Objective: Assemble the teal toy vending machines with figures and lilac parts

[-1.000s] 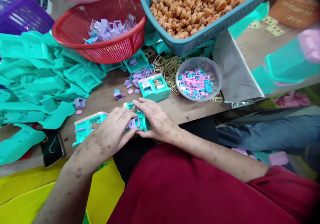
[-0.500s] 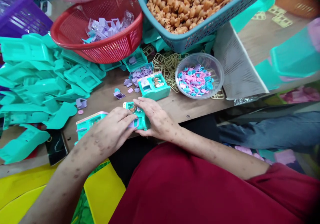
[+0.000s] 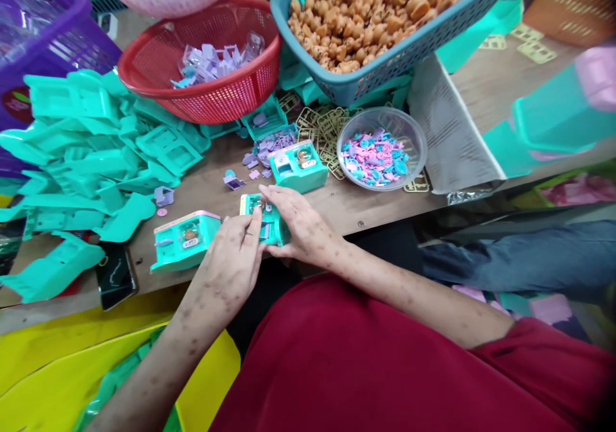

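Teal toy unit (image 3: 269, 223) sits at the near edge of the desk (image 3: 212, 191), clasped between both hands. The right hand (image 3: 301, 226) wraps it from the 3 o'clock side, fingers (image 3: 274, 196) curled over its top, gripping it. The left hand (image 3: 235, 259) comes in from 8 o'clock, its fingers pinched against the toy's front face, where a small lilac part (image 3: 264, 230) shows; whether they grasp that part or only press on it is hard to tell.

Just beside the left hand, at 9 o'clock, lies a second teal toy unit with a pink top edge (image 3: 185, 239). A third finished-looking unit (image 3: 297, 165) stands at 12 o'clock from the hands, with loose lilac pieces (image 3: 269, 143) scattered behind it. At 1 o'clock is a clear bowl (image 3: 414, 140) of small pink and blue parts. Farther back stand a red basket (image 3: 231, 92) with lilac pieces and a blue basket (image 3: 409, 50) piled with tan figures. A heap of teal shells (image 3: 96, 149) fills the 10 o'clock side, and a dark phone (image 3: 115, 276) lies at the desk's near edge at 8 o'clock.
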### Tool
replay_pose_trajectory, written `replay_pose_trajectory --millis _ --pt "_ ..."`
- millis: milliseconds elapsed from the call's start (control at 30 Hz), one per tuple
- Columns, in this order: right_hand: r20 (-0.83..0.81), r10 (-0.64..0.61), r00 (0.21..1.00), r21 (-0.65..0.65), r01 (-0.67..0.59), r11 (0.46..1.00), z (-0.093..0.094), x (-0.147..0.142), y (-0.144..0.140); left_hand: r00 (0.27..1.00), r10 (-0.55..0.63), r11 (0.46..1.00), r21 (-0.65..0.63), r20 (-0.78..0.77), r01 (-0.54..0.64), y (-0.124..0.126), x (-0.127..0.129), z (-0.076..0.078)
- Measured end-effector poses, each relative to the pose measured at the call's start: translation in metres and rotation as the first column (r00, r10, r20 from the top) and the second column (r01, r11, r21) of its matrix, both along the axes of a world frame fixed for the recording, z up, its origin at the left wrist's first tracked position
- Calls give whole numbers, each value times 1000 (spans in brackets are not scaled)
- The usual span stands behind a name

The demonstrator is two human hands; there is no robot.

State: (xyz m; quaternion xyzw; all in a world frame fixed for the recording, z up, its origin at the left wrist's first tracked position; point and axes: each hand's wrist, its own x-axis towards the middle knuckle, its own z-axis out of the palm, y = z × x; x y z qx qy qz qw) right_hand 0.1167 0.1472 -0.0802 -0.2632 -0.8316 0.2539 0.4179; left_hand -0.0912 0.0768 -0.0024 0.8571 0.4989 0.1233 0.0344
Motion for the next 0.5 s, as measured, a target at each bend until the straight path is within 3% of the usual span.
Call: replay_pose_trajectory --millis 100,267,500 --pt "-15 10 1000 14 -9 1000 -1 0 1 992 -27 999 -23 120 30 3 -11 2" --pt "-10 20 1000 -3 -20 1000 2 3 1 946 27 988 -151 324 24 13 -28 10" --pt "23 6 1000 -16 -5 1000 9 4 -2 936 104 976 -217 335 -31 23 -34 11"
